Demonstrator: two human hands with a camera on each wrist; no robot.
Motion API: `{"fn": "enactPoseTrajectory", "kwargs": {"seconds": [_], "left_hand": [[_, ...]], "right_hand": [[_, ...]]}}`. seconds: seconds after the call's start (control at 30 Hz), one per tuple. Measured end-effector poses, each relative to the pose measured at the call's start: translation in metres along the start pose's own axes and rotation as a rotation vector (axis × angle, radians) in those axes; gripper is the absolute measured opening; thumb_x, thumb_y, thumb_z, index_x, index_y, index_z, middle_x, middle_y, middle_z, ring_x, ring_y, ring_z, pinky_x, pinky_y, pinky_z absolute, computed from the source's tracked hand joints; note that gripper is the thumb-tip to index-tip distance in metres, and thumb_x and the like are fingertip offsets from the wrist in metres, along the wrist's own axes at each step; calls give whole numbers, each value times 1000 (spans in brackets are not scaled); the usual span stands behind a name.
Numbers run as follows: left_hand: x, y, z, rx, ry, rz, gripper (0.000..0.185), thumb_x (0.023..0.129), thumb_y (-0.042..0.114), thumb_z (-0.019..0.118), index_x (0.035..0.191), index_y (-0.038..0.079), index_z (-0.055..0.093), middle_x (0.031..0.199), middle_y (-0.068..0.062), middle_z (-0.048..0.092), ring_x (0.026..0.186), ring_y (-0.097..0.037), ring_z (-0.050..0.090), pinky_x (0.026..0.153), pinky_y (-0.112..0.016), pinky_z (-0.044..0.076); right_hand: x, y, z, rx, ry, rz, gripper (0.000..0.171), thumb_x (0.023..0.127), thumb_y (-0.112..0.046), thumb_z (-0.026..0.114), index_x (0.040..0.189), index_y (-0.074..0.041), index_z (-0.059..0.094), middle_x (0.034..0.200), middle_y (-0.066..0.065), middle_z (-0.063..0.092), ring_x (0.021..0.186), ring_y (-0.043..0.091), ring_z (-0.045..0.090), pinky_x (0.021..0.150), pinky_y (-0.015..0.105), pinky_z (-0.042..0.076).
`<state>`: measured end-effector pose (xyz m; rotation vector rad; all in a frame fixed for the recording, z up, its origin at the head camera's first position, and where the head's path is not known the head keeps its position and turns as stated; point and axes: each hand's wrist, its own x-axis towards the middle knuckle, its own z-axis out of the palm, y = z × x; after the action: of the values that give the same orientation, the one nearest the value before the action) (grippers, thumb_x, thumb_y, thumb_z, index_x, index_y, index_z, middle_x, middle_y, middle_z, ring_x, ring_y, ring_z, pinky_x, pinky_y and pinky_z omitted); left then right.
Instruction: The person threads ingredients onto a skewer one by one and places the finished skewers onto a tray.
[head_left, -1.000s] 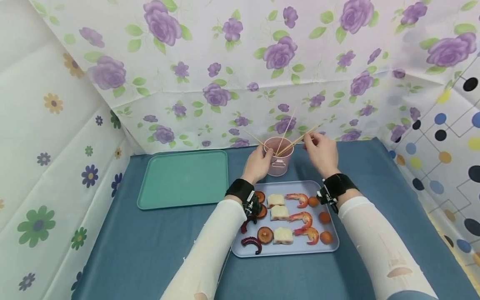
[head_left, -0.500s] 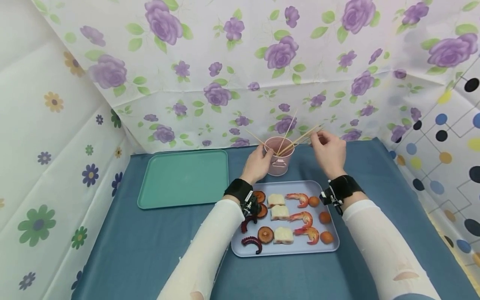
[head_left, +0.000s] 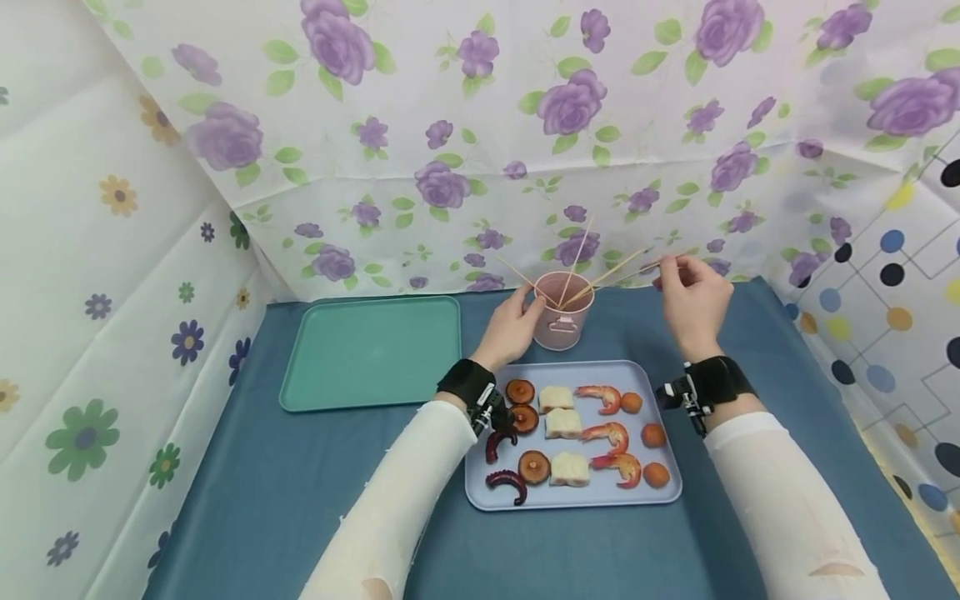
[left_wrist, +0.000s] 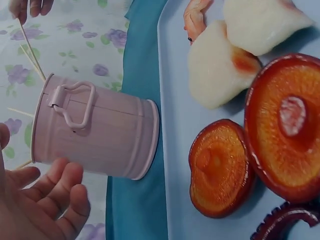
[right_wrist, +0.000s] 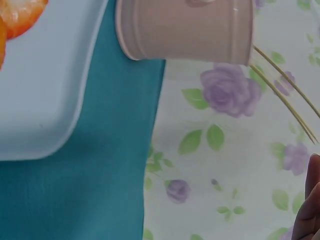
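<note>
A small pink bucket (head_left: pixel 558 332) with a wire handle stands behind the lavender tray, and several thin bamboo skewers (head_left: pixel 581 254) lean out of its mouth. My left hand (head_left: pixel 510 329) holds the bucket's rim on its left side, thumb near the opening; its fingers (left_wrist: pixel 67 172) lie along the bucket wall in the left wrist view. To the right of the bucket, my right hand (head_left: pixel 696 307) pinches one end of a bamboo skewer (head_left: pixel 637 272). That skewer slants down toward the rim; whether its lower end is still inside is hard to tell.
The lavender tray (head_left: pixel 487 498) carries mushroom caps (head_left: pixel 534 467), white blocks (head_left: pixel 570 469), shrimp (head_left: pixel 609 435), orange balls (head_left: pixel 656 475) and dark red tentacles (head_left: pixel 507 482). A green tray (head_left: pixel 375 354) lies at the left. Flowered cloth (head_left: pixel 442 183) hangs behind the table.
My right hand has moved right, away from the bucket, drawing a skewer outward. The left hand keeps its place at the bucket rim.
</note>
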<state>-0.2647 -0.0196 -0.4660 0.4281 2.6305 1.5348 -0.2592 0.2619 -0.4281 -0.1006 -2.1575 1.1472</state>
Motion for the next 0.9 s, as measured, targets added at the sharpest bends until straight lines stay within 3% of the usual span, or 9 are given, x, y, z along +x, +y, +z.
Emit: {"fn": "enactPoseTrajectory", "kwargs": {"seconds": [0.1, 0.3, 0.37, 0.47, 0.63, 0.7, 0.8, 0.9], "left_hand": [[-5, -1, -4, -9, 46, 34, 53, 118, 38, 42, 164, 12, 42, 84, -6, 51, 63, -19, 41, 66, -35, 32], [-22, 0, -10, -39, 201, 60, 47, 118, 32, 44, 158, 8, 51, 101, -7, 58, 70, -20, 46, 75, -36, 36], [-30, 2, -13, -41, 240, 96, 46, 118, 30, 44, 156, 7, 52, 106, -9, 57, 75, -22, 47, 78, -37, 37], [-46, 4, -20, -10, 276, 202, 44, 117, 27, 45, 154, 4, 53, 113, -12, 57, 86, -26, 52, 82, -40, 40], [-78, 5, -35, 85, 294, 419, 44, 116, 22, 47, 154, 1, 52, 130, -18, 59, 116, -32, 57, 100, -47, 43], [-90, 5, -40, 116, 289, 473, 44, 115, 22, 49, 153, 0, 52, 137, -19, 59, 125, -34, 57, 107, -49, 42], [-104, 5, -46, 154, 259, 502, 44, 114, 22, 51, 152, 0, 54, 143, -19, 60, 133, -33, 56, 113, -50, 41], [-115, 2, -48, 202, 200, 482, 45, 115, 25, 52, 153, 2, 55, 147, -17, 60, 138, -32, 56, 116, -49, 41]], "right_hand": [[1, -3, -7, 46, 26, 8, 41, 110, -39, 58, 102, -6, 82, 74, -7, 70, 64, 8, 60, 57, 26, 38], [-4, -8, -19, 155, 35, 69, 39, 110, -39, 61, 102, -7, 82, 73, -8, 68, 74, 10, 67, 65, 25, 42], [-9, -10, -23, 194, 22, 118, 40, 110, -41, 61, 104, -7, 82, 74, -5, 69, 75, 11, 68, 65, 26, 43], [-18, -16, -29, 248, -15, 192, 39, 110, -40, 62, 109, -7, 82, 77, -4, 71, 77, 12, 70, 66, 26, 45], [-42, -33, -34, 344, -109, 207, 38, 110, -36, 63, 113, -1, 78, 81, -2, 73, 80, 14, 71, 68, 25, 50], [-52, -40, -33, 368, -153, 185, 39, 110, -35, 63, 113, 1, 77, 82, 0, 73, 80, 15, 70, 68, 26, 51], [-67, -48, -31, 366, -216, 171, 42, 111, -39, 62, 114, 0, 77, 83, 0, 74, 81, 16, 70, 69, 26, 51], [-81, -51, -27, 361, -256, 193, 42, 111, -41, 61, 115, -3, 77, 85, 0, 74, 83, 15, 70, 71, 26, 51]]}}
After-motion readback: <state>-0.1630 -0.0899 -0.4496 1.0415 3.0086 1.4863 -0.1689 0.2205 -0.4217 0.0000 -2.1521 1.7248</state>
